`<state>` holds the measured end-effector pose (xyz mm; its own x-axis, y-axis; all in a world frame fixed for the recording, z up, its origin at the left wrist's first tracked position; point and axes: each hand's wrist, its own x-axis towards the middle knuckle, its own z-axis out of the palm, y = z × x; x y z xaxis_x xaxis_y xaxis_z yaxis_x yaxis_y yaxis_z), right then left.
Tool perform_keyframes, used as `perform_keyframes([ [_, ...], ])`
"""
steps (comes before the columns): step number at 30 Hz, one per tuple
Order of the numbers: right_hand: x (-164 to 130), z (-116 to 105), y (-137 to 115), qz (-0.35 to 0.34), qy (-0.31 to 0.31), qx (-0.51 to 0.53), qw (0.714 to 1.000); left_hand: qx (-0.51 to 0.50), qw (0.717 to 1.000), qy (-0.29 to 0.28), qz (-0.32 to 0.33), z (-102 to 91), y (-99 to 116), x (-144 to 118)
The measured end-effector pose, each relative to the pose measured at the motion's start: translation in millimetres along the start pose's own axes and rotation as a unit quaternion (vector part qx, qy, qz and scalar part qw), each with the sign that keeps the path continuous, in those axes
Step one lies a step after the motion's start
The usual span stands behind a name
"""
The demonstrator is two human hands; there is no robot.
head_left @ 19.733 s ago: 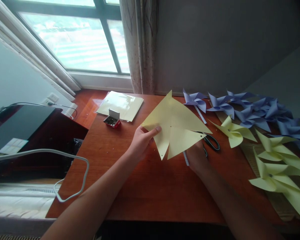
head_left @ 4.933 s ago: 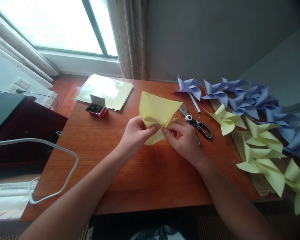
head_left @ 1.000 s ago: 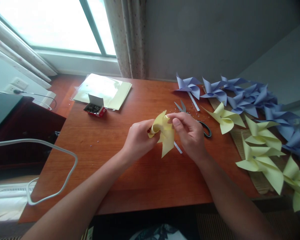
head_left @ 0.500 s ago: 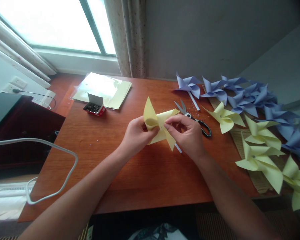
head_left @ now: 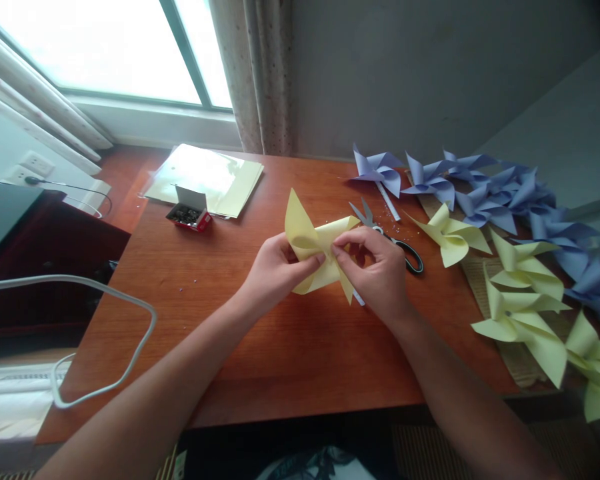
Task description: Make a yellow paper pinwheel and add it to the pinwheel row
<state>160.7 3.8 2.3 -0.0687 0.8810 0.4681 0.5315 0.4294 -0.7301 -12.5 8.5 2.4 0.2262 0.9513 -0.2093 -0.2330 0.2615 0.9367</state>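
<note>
Above the middle of the table I hold a yellow paper pinwheel [head_left: 321, 275]. My left hand [head_left: 279, 270] grips its left side, the thumb pressed near the centre where the blades meet. My right hand [head_left: 379, 268] pinches close to that centre from the right; whether something small sits between its fingertips I cannot make out. Below the right hand a short white stick [head_left: 359, 299] shows on or near the table. Just behind that hand lie scissors [head_left: 407, 250] with black handles, their blades apart.
Finished yellow pinwheels [head_left: 523, 320] and purple pinwheels [head_left: 485, 207] crowd the right side on brown cardboard [head_left: 515, 357]. A small red box [head_left: 190, 217] of dark metal bits stands open at the left, before yellow paper sheets [head_left: 243, 190]. A white cable [head_left: 145, 333] loops over the left edge.
The pinwheel has tilted slightly, and my left thumb has slid right, closer to its centre. My right fingertips have shifted a little to the right.
</note>
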Motion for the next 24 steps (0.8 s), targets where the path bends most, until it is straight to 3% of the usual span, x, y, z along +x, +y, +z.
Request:
perform_keyframes([
  [9,-0.4,-0.9,-1.0,-0.068,0.009,-0.06,0.996,-0.001,1.0,0.008,-0.009,-0.7,-0.9,0.2],
  [14,-0.3,-0.6,-1.5,-0.072,0.0,-0.046,0.996,0.001,1.0,0.012,-0.01,-1.6,-1.8,1.2],
  [18,0.1,-1.7,-1.4,-0.033,0.007,-0.009,0.999,0.014,0.999,0.038,-0.012,-3.5,-0.1,2.6],
  [24,4.7,-5.4,11.8,0.096,0.076,0.082,0.989,0.006,0.997,0.082,-0.003,-8.5,1.9,5.4],
])
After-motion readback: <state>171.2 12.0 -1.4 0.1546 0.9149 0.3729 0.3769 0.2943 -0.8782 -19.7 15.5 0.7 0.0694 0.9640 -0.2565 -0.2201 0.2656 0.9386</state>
